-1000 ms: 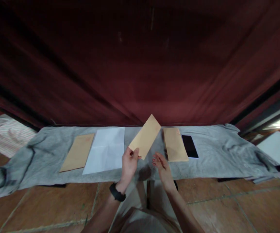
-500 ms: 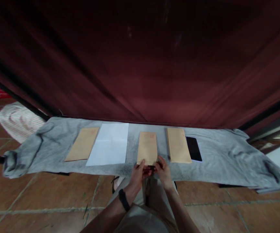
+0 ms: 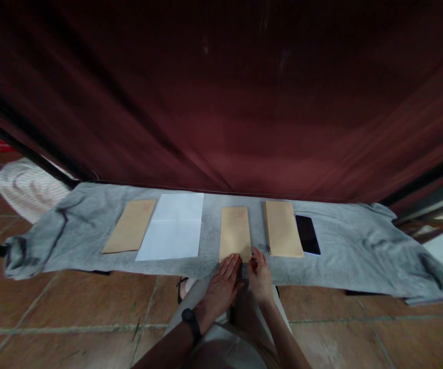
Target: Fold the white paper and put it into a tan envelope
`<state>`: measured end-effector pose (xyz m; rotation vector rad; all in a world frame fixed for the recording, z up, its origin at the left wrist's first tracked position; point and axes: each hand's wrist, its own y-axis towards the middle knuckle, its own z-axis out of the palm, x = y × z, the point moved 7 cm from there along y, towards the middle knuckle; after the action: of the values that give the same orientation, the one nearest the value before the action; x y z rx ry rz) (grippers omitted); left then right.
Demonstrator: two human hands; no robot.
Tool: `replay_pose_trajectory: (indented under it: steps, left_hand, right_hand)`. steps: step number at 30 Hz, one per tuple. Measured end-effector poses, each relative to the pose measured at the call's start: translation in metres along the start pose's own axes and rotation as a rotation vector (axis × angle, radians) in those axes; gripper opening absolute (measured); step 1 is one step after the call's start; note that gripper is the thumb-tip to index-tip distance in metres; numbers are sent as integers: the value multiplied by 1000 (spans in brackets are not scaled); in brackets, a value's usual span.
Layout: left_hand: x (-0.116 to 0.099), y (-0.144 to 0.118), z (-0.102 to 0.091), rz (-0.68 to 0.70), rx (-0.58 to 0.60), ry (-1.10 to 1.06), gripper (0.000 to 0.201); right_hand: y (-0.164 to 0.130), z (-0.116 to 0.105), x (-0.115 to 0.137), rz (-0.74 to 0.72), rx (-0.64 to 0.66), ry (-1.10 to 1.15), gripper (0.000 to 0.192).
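The middle brown envelope (image 3: 235, 233), lifted a second ago, now lies flat on the grey cloth (image 3: 352, 246). The left hand (image 3: 223, 284) rests open-fingered at its near edge; the right hand (image 3: 258, 271) touches its near right corner, grasping nothing.

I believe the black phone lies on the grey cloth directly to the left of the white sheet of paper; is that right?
Not quite. In the head view the black phone lies on the grey cloth at the far right of the row, beside the right-hand brown envelope. Left of the white sheet of paper lies another brown envelope.
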<state>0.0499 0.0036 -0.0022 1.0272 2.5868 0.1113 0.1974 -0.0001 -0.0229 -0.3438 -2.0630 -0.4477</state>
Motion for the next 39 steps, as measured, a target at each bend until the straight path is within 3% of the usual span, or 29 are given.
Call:
replay_pose_trajectory:
  steps: [2, 6, 9, 18, 22, 27, 32, 39]
  left_hand:
    - [1, -1, 4, 11, 9, 37, 62]
    - [2, -2, 5, 36, 24, 93, 64]
    - [5, -5, 4, 44, 26, 123, 65]
    - [21, -25, -3, -32, -38, 274, 63]
    - [26, -27, -8, -114, -69, 230, 59]
    - [46, -16, -15, -320, -181, -71, 44]
    - [65, 3, -14, -503, -299, -428, 48]
    - [83, 19, -11, -787, -368, -925, 49]
  right_hand:
    - [-11, -3, 11, -135, -10, -190, 46]
    - [-39, 14, 39, -492, 170, -356, 51]
    - [-51, 20, 49, -601, 221, -448, 52]
    - [-51, 12, 43, -506, 170, -563, 54]
    - [-50, 16, 44, -479, 177, -576, 51]
    - [-43, 21, 47, -417, 165, -563, 47]
    - [-43, 24, 49, -403, 131, -555, 47]
    - [-37, 27, 47, -357, 166, -592, 48]
